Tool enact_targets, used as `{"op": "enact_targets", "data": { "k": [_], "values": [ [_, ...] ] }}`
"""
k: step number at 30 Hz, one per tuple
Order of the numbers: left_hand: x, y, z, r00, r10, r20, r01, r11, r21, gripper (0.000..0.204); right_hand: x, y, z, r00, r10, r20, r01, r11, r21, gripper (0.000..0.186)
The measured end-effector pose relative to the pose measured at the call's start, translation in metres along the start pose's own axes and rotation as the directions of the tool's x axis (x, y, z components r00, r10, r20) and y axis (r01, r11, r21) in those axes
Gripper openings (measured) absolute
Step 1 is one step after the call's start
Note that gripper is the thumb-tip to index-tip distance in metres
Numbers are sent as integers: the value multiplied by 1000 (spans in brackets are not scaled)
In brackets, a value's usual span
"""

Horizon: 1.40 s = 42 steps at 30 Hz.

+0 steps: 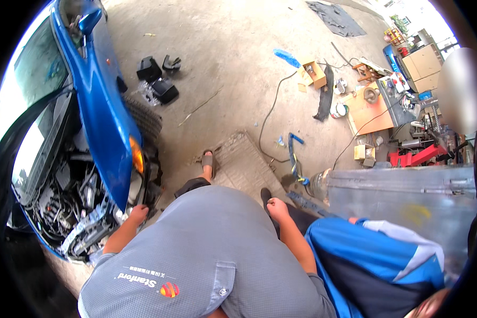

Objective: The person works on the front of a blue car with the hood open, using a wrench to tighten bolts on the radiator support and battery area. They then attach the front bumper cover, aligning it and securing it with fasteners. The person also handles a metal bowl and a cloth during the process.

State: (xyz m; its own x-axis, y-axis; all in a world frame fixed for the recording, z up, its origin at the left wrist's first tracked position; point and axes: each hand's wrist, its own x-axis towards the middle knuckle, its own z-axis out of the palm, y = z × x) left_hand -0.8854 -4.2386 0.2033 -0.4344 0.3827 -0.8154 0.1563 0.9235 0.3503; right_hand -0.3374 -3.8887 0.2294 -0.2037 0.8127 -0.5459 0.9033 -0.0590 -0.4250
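My left hand (139, 213) is low at my left, closed, beside the front corner of a blue car (103, 127). Close to its fingers are the pale headlight (135, 186) and the exposed front end; whether it touches them I cannot tell. The car's engine bay (63, 196) is uncovered, with hoses and metal parts showing. My right hand (278, 208) hangs in front of my right side with its fingers curled in. What either hand holds, if anything, is hidden. Below my right hand is my dark shoe (265, 195).
A person in a blue jacket (365, 249) is close on my right, near a glossy grey panel (408, 196). Flattened cardboard (244, 159) lies ahead. Black plastic parts (161, 87) rest by the wheel. A cable (270, 114) crosses the floor toward a cluttered wooden board (371, 114).
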Motion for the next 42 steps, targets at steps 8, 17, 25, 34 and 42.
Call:
{"op": "enact_targets", "data": {
  "k": [8,17,25,34,42],
  "values": [
    [198,135,-95,969,221,109,-245,813,528,38,163,106,27,966,258,-5,-224,847,482,34],
    [332,638,-175,851,508,-136,-484,857,176,38,299,-7,-79,918,366,155,-378,924,53,32],
    [483,782,-160,898,422,121,-426,770,476,30,704,-119,-295,975,140,171,-97,967,-234,30],
    [632,930,-244,998,-18,66,-11,912,410,27,1063,-427,-603,953,-152,-262,190,974,126,37],
    [899,1280,-392,888,446,113,-320,423,848,29,1217,-405,-594,987,-9,160,7,1000,9,30]
  ]
}}
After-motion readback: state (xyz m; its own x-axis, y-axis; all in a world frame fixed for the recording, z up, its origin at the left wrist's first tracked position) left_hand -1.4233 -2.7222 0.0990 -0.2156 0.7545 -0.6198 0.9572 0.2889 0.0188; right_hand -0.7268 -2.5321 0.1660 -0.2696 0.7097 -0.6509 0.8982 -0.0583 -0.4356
